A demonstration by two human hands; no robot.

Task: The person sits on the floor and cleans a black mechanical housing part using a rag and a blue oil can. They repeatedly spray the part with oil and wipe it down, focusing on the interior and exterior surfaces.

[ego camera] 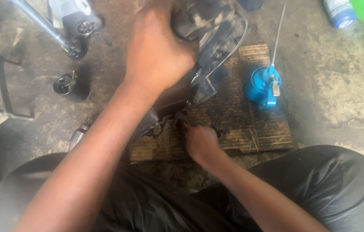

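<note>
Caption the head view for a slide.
Left hand grips a dark machine part over cardboard; right hand works its lower end.

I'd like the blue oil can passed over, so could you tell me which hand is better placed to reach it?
Probably the right hand: it lies nearer the blue oil can on the cardboard mat, while the left hand grips the dark machine part.
</note>
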